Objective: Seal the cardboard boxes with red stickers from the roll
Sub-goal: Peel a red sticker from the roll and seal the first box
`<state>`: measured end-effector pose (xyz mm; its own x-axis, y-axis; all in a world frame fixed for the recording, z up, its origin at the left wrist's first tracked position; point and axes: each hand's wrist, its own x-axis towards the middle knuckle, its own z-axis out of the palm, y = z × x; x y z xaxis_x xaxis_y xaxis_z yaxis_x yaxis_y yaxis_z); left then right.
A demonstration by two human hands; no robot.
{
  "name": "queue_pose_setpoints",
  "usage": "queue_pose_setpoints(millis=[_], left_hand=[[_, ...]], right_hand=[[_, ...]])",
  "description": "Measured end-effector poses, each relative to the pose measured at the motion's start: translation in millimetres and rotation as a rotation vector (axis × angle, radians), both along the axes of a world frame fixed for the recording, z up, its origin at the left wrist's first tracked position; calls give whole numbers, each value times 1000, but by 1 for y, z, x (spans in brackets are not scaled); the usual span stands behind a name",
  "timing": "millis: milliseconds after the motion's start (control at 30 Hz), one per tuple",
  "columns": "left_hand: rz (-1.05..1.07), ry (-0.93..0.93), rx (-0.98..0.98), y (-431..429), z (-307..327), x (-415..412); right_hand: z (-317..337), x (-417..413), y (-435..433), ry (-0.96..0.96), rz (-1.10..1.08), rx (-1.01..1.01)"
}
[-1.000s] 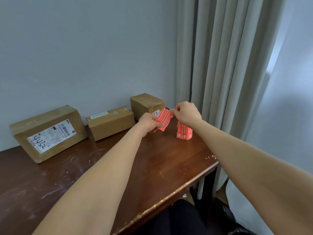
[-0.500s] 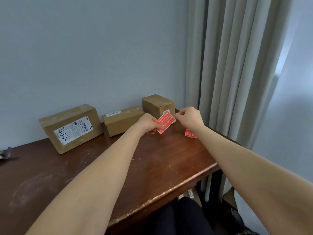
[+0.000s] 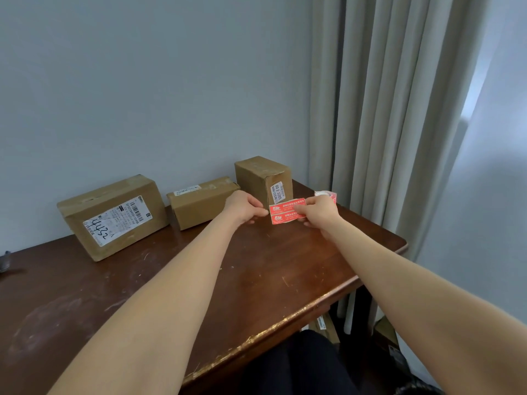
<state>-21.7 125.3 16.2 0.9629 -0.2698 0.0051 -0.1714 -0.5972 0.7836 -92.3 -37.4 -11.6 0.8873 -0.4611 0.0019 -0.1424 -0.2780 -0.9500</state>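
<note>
A: What are the fingers doing?
B: The left hand pinches the left edge of a red sticker strip between the thumb and the fingertips. The right hand pinches the right end, with the thumb flat on the red face and the other fingers curled underneath.
A: And the strip itself?
B: It is two stickers, one above the other, with the white print facing the camera. It is held roughly level just above the table, right in front of the small upright box and low against its labelled side.
A: Is it joined to the roll?
B: Hard to say. The roll sits on the table just behind the right hand, and the hand covers whatever lies between them.
A: The other boxes?
B: A flat middle box lies beside the small one, behind the left hand. A large box with a white shipping label and handwritten digits sits further left. All three line the wall on the dark, scratched wooden top. Pale curtains hang to the right of the table's far corner.
</note>
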Motion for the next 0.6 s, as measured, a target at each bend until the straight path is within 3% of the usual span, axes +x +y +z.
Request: queue_pose_setpoints(millis=[167, 600], left_hand=[[66, 26, -112, 4, -9, 5], [47, 12, -40, -23, -15, -5]], right_hand=[[-6, 2, -9, 33, -23, 81], [-11, 3, -18, 26, -65, 141]])
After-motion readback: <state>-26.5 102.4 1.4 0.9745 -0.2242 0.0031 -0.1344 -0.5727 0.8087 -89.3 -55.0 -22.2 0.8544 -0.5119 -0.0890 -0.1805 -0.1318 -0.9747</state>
